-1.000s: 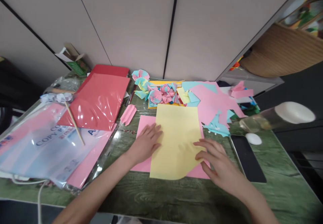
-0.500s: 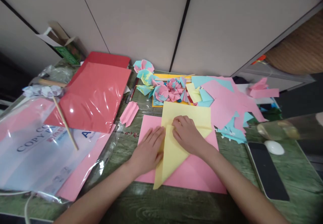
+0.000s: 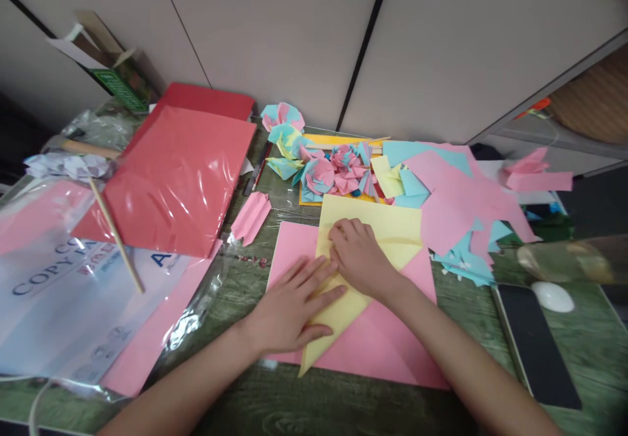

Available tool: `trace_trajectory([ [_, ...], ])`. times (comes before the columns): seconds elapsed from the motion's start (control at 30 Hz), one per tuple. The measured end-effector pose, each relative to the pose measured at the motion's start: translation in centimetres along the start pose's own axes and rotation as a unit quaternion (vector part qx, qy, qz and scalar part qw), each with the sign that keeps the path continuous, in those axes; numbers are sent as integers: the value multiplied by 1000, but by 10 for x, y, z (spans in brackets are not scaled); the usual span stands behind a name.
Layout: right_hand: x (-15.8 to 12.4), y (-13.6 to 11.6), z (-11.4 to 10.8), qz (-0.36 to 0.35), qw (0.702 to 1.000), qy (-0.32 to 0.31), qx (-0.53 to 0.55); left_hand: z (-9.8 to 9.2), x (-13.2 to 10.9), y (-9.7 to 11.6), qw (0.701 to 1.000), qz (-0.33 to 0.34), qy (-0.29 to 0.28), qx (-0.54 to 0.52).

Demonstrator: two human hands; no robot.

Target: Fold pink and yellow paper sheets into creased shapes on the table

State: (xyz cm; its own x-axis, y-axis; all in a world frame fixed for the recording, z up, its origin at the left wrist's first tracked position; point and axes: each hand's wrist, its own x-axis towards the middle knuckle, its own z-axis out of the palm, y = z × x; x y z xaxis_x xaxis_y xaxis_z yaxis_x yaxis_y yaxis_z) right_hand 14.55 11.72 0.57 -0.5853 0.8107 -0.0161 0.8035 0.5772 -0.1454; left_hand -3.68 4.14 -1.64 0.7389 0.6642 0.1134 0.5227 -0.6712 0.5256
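Observation:
A yellow paper sheet (image 3: 392, 226), folded over on a diagonal, lies on a pink sheet (image 3: 383, 338) on the green table. My left hand (image 3: 294, 305) lies flat on the lower part of the fold, fingers stretched out. My right hand (image 3: 360, 256) presses its curled fingertips on the yellow sheet's upper left corner, just above my left fingers.
Folded paper flowers (image 3: 324, 167) and loose pink and blue cut pieces (image 3: 456, 200) lie behind the sheets. A red wrapped paper pack (image 3: 181, 167) and a copy-paper pack (image 3: 63, 292) with a wooden stick (image 3: 115, 233) sit left. A phone (image 3: 534, 344) and glass bottle (image 3: 569, 259) are right.
The yellow sheet, flat a second ago, was folded diagonally by my right hand, which moved from the lower right corner to the upper left. My left hand slid onto the fold.

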Motion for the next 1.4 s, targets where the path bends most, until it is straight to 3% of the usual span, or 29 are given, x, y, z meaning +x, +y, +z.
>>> trace_trajectory([
  [0.13,-21,-6,-2,36,997,72,-4,2,1,0,1000,-8,-28,2],
  [0.2,-42,-10,-4,18,994,104,-8,2,0,0,999,-11,-34,14],
  [0.3,-77,-16,-1,-1,995,92,-23,3,-1,0,999,-13,-38,30],
  [0.43,-104,-16,16,70,996,57,-8,3,-1,0,998,-18,-39,45],
  [0.7,-101,-7,35,88,995,37,40,7,-2,7,994,-36,-24,100],
  [0.93,-102,-7,37,90,994,39,39,11,-6,11,975,-160,24,155],
  [1.4,-99,-7,34,88,996,25,17,10,-7,9,978,-138,1,154],
])
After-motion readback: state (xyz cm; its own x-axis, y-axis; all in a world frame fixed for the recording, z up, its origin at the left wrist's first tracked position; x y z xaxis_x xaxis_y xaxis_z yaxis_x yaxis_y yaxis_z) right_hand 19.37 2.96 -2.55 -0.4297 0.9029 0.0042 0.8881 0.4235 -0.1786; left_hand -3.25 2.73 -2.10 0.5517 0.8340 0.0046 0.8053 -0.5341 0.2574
